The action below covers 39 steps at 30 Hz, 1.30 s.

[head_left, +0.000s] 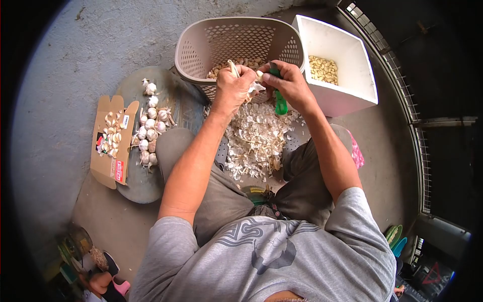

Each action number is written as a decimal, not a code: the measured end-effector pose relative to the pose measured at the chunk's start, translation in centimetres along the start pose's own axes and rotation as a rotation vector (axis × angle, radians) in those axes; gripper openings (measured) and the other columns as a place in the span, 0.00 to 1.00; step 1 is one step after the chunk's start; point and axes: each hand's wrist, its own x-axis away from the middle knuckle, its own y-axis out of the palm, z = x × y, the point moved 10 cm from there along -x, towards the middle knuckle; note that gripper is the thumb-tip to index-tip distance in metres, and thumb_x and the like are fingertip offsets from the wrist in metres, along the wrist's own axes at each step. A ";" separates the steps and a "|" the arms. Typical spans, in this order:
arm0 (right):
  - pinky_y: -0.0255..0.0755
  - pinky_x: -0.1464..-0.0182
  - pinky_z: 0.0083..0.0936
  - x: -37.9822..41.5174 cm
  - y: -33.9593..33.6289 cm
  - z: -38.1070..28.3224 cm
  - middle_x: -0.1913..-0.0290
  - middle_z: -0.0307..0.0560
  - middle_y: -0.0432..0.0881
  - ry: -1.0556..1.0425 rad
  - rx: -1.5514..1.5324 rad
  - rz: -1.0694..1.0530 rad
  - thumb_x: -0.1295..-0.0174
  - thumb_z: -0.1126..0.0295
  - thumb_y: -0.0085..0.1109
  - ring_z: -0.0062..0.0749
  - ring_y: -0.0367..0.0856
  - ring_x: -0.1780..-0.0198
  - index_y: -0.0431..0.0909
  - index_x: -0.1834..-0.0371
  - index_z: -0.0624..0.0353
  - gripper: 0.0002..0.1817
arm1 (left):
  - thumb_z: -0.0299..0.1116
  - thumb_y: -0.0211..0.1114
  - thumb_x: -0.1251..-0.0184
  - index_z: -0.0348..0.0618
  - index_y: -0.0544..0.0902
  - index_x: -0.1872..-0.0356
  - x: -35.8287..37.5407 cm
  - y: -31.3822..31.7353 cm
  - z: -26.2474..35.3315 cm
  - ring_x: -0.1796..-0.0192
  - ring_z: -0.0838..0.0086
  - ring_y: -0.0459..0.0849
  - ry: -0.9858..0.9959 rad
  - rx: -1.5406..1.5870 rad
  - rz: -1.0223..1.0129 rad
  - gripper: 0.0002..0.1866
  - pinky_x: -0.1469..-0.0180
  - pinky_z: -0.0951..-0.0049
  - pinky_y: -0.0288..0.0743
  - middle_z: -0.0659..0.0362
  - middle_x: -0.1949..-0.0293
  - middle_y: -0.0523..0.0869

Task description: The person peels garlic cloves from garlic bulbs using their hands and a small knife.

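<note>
My left hand is closed around a garlic bulb, mostly hidden by the fingers. Its pale stem sticks up past the thumb, and loose white skin hangs on the near side. In my right hand is a small green-handled knife, its handle pointing down toward me. A pale garlic clove shows between the two hands, at the right fingertips. Both hands are above the near rim of a brown perforated basket, which has cloves inside.
Garlic skins are heaped on the floor between my feet. A white foam box at right holds peeled cloves. On a round board at left lie whole garlic bulbs and a cardboard box with cloves.
</note>
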 end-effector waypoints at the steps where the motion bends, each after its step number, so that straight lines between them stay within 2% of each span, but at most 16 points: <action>1: 0.76 0.67 0.19 0.1 0.2 0.0 0.65 0.38 0.83 0.020 -0.038 0.012 0.27 0.72 0.62 0.17 0.79 0.68 0.81 0.49 0.66 0.10 | 0.29 0.67 0.29 0.34 0.85 0.64 0.0 0.0 -0.1 0.73 0.81 0.84 0.001 0.004 0.009 0.08 0.73 0.77 0.84 0.61 0.70 0.85; 8: 0.74 0.74 0.19 -0.4 -0.3 0.3 0.66 0.39 0.83 0.010 0.015 0.023 0.26 0.73 0.59 0.19 0.80 0.73 0.81 0.48 0.67 0.09 | 0.29 0.66 0.29 0.34 0.85 0.66 0.4 0.9 0.5 0.72 0.82 0.83 0.030 -0.100 -0.058 0.08 0.71 0.77 0.83 0.61 0.70 0.86; 11: 0.73 0.76 0.18 -1.0 -2.4 1.4 0.65 0.40 0.85 0.009 -0.194 0.097 0.26 0.71 0.61 0.20 0.81 0.74 0.81 0.46 0.64 0.11 | 0.30 0.66 0.29 0.35 0.85 0.68 0.6 2.2 -0.3 0.73 0.83 0.81 0.001 -0.356 -0.227 0.09 0.71 0.77 0.81 0.63 0.72 0.84; 15: 0.71 0.79 0.17 -1.1 -3.2 2.1 0.66 0.39 0.85 0.064 -0.340 0.098 0.27 0.72 0.62 0.19 0.81 0.76 0.81 0.48 0.63 0.09 | 0.31 0.68 0.29 0.35 0.86 0.68 1.3 3.3 -0.1 0.73 0.84 0.79 -0.021 -0.570 -0.300 0.09 0.71 0.77 0.77 0.66 0.74 0.83; 16: 0.71 0.80 0.16 -1.1 -2.8 2.1 0.65 0.40 0.85 0.068 -0.349 0.064 0.27 0.70 0.63 0.18 0.81 0.76 0.81 0.49 0.62 0.09 | 0.30 0.68 0.30 0.34 0.86 0.67 1.0 3.1 -0.7 0.73 0.84 0.78 -0.042 -0.463 -0.273 0.09 0.70 0.77 0.74 0.65 0.73 0.83; 20: 0.71 0.80 0.17 -0.5 -1.2 1.4 0.65 0.40 0.85 0.066 -0.289 0.000 0.27 0.66 0.65 0.18 0.80 0.77 0.81 0.49 0.62 0.11 | 0.28 0.67 0.38 0.32 0.87 0.66 0.9 2.0 1.2 0.69 0.75 0.84 0.114 -0.511 -0.188 0.08 0.63 0.69 0.78 0.56 0.73 0.87; 23: 0.72 0.80 0.17 -0.7 -1.6 1.5 0.65 0.40 0.85 0.057 -0.240 -0.058 0.28 0.66 0.66 0.18 0.80 0.77 0.81 0.49 0.62 0.12 | 0.27 0.67 0.39 0.32 0.88 0.67 0.8 1.9 0.5 0.69 0.74 0.84 0.047 -0.550 -0.179 0.07 0.62 0.69 0.78 0.55 0.71 0.88; 27: 0.73 0.76 0.18 -1.1 -10.2 1.4 0.59 0.48 0.87 -0.144 -0.737 0.348 0.24 0.63 0.59 0.19 0.77 0.75 0.77 0.52 0.61 0.11 | 0.25 0.64 0.37 0.31 0.84 0.61 0.8 2.0 -0.9 0.73 0.72 0.85 -0.174 0.007 -0.162 0.08 0.74 0.72 0.80 0.57 0.73 0.85; 28: 0.72 0.77 0.18 -1.1 -11.7 2.6 0.58 0.48 0.86 -0.116 -0.814 0.429 0.23 0.63 0.57 0.18 0.76 0.75 0.76 0.51 0.60 0.11 | 0.26 0.62 0.35 0.32 0.82 0.59 0.6 1.7 -0.7 0.78 0.71 0.84 -0.150 0.083 -0.109 0.08 0.81 0.73 0.79 0.57 0.73 0.82; 29: 0.71 0.78 0.17 -1.0 -12.9 4.0 0.57 0.48 0.85 -0.087 -0.890 0.511 0.23 0.62 0.56 0.18 0.75 0.75 0.75 0.51 0.60 0.12 | 0.26 0.62 0.34 0.32 0.82 0.58 0.4 1.3 -0.8 0.77 0.71 0.85 -0.149 0.114 -0.071 0.08 0.80 0.72 0.80 0.57 0.72 0.83; 30: 0.70 0.76 0.18 -1.3 -12.9 5.6 0.58 0.46 0.85 -0.070 -0.906 0.454 0.23 0.62 0.57 0.19 0.76 0.73 0.76 0.49 0.60 0.13 | 0.26 0.61 0.32 0.32 0.82 0.57 0.1 0.8 -1.0 0.77 0.72 0.85 -0.148 0.146 -0.036 0.08 0.79 0.72 0.81 0.56 0.71 0.84; 33: 0.70 0.72 0.17 -0.2 -6.3 2.4 0.57 0.45 0.86 0.074 -0.345 0.272 0.25 0.59 0.62 0.17 0.76 0.70 0.79 0.47 0.61 0.16 | 0.28 0.60 0.29 0.34 0.81 0.54 -0.3 -0.3 -1.2 0.74 0.71 0.85 -0.164 0.219 0.014 0.09 0.76 0.70 0.83 0.54 0.68 0.84; 35: 0.76 0.64 0.21 0.6 -0.7 -1.0 0.56 0.44 0.87 0.099 0.158 0.027 0.31 0.59 0.70 0.18 0.79 0.66 0.82 0.47 0.63 0.19 | 0.29 0.60 0.29 0.35 0.81 0.54 -1.1 -1.3 -2.1 0.73 0.72 0.85 -0.117 0.297 0.081 0.09 0.75 0.71 0.82 0.55 0.68 0.84; 36: 0.79 0.59 0.25 0.7 1.5 -3.5 0.58 0.44 0.87 -0.265 0.304 0.002 0.34 0.61 0.73 0.22 0.82 0.63 0.83 0.49 0.66 0.20 | 0.31 0.62 0.28 0.37 0.81 0.53 -1.2 -1.3 -1.9 0.71 0.73 0.84 -0.104 0.293 0.088 0.09 0.74 0.72 0.80 0.56 0.67 0.85; 37: 0.78 0.55 0.28 1.1 2.6 -3.2 0.61 0.45 0.87 -0.297 0.311 -0.025 0.33 0.66 0.71 0.25 0.82 0.61 0.82 0.51 0.69 0.16 | 0.32 0.63 0.27 0.38 0.81 0.53 -1.1 -1.4 -2.0 0.71 0.73 0.84 -0.122 0.289 0.085 0.09 0.74 0.72 0.79 0.57 0.67 0.85; 39: 0.77 0.53 0.25 0.9 3.0 -2.0 0.62 0.42 0.88 -0.188 0.363 -0.049 0.30 0.69 0.68 0.20 0.81 0.58 0.82 0.51 0.65 0.11 | 0.33 0.63 0.26 0.39 0.81 0.53 -0.8 -1.2 -2.2 0.71 0.74 0.84 -0.161 0.283 0.070 0.09 0.74 0.73 0.78 0.57 0.67 0.84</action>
